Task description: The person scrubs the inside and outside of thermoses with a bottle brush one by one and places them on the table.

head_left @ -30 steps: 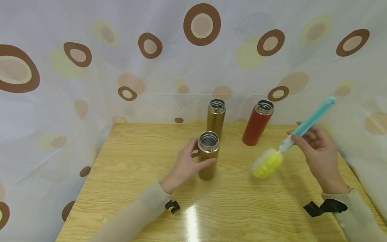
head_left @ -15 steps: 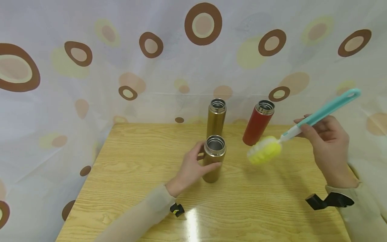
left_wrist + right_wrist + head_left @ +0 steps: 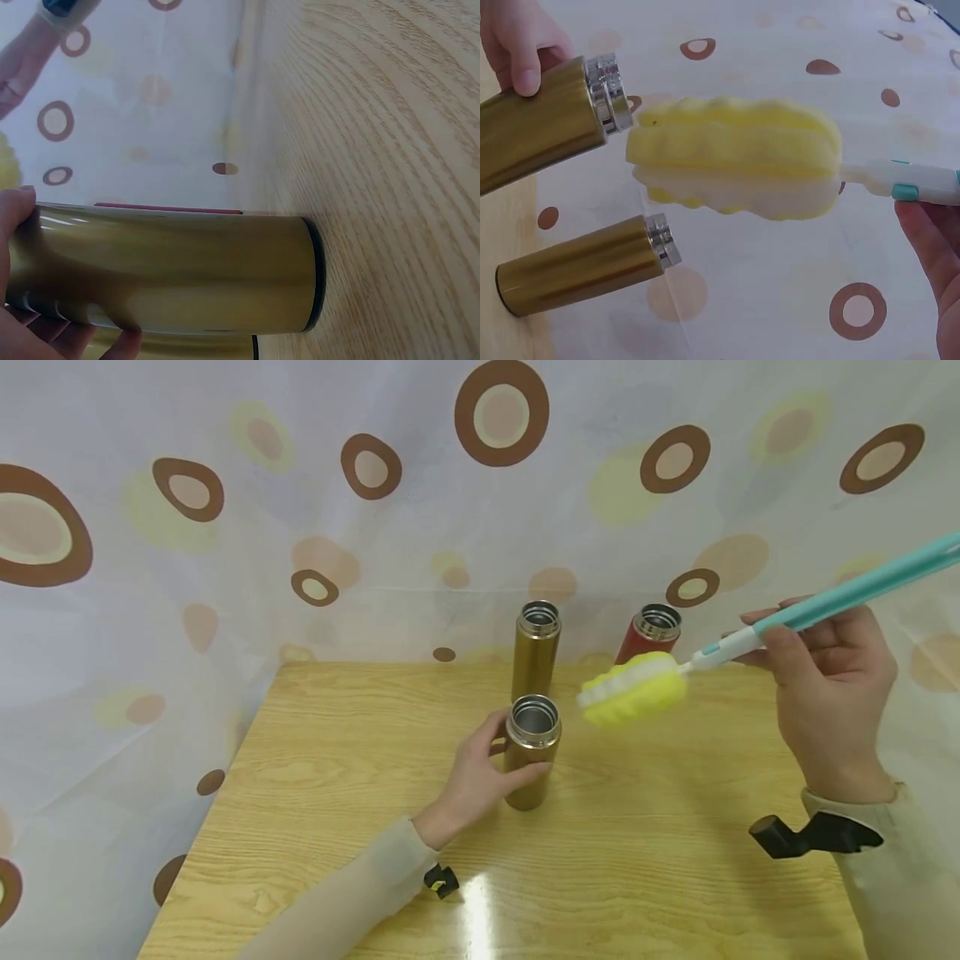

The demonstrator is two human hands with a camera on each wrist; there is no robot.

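My left hand [image 3: 476, 777] grips an uncapped gold-brown bottle [image 3: 531, 772] round its upper body. In the left wrist view this bottle [image 3: 180, 270] stands with its black base on the wooden table. My right hand [image 3: 836, 693] pinches a bottle brush by its white and teal handle [image 3: 825, 602], up in the air. The brush's yellow and white sponge head [image 3: 637, 687] points left, apart from the held bottle's mouth. Behind the held bottle stands a second gold bottle [image 3: 536, 656], also uncapped. A red bottle [image 3: 651, 639] without a cap is at the back right, partly hidden by the sponge.
The wooden table [image 3: 337, 760] reaches back to a white curtain [image 3: 420, 535] with brown and yellow circles, which also hangs at both sides. Black straps with camera mounts [image 3: 817, 835] sit on the sleeves.
My right hand has risen and moved right, swinging the brush flatter with its sponge head up and leftward. My left hand shifted the bottle slightly right, then kept it still.
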